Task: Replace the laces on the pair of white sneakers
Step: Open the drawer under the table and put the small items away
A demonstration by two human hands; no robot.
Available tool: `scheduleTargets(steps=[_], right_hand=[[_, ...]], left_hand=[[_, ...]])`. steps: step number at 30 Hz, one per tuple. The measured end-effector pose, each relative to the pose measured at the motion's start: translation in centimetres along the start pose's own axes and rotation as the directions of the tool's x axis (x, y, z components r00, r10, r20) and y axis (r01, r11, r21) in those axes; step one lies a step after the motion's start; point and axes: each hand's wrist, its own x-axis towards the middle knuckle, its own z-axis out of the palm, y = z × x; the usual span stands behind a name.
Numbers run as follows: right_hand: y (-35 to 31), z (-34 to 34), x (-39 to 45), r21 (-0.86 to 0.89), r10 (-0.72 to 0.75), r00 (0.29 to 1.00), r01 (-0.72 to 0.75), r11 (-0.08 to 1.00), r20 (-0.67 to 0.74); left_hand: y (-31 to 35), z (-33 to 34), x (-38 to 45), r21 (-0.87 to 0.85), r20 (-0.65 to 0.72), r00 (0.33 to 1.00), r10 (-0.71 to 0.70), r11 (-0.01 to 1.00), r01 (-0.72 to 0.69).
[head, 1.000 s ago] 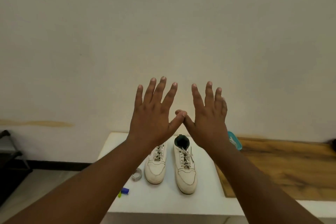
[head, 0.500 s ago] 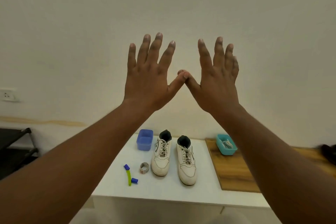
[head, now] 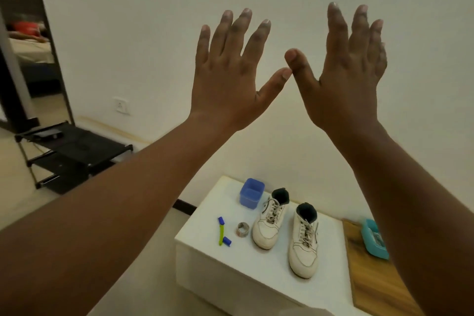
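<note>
The left hand [head: 228, 77] and the right hand [head: 351, 72] are both up in the air with fingers spread wide, holding nothing, thumb tips just touching. Far below them, the two white sneakers [head: 287, 228] are sitting side by side on the white desk [head: 205, 241], well apart from both hands. Their laces [head: 306, 229] are looking thin, soft and floppy, so pinching a loose end near the top is probably the best way to pull. The shoes are looking light.
</note>
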Motion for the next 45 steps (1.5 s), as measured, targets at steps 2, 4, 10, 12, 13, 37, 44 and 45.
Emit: scheduleTargets(steps=[2,4,10,12,13,37,44,45], right_hand=[[-0.8,1.8,-0.3,0.048,-0.010,1.000,0.009,0.999,0.024],[-1.7,3.8,-1.4,0.097,-0.030,0.997,0.022,0.995,0.077],[-5.6,12.1,-8.4,0.191,-0.149,0.938,0.092,0.977,0.314],[-7.0,15.3,-12.1,0.210,-0.198,0.893,0.120,0.970,0.404],[-7.8,16.9,-14.1,0.227,-0.223,0.859,0.129,0.965,0.461],[-8.3,34.2,-39.0,0.246,-0.259,0.175,0.093,0.965,0.950],[-8.3,33.1,-40.4,0.242,-0.248,0.186,0.057,0.969,0.951],[-8.2,32.7,-40.6,0.243,-0.250,0.194,0.059,0.968,0.949]], left_hand=[[-1.0,0.8,-0.7,0.021,0.004,0.999,-0.039,0.999,0.039],[-2.4,1.8,-2.4,0.018,0.009,0.995,-0.097,0.995,0.097],[-7.9,7.3,-13.7,-0.030,0.122,0.931,-0.343,0.937,0.349],[-9.4,9.7,-19.2,-0.018,0.206,0.884,-0.420,0.901,0.433],[-10.2,10.9,-22.2,-0.002,0.254,0.853,-0.456,0.882,0.471],[-14.9,27.3,-50.8,0.063,0.874,-0.013,-0.485,0.087,0.994],[-15.3,26.7,-49.3,0.139,0.861,-0.009,-0.508,0.217,0.966],[-15.5,26.6,-49.1,0.158,0.863,-0.017,-0.505,0.237,0.959]])
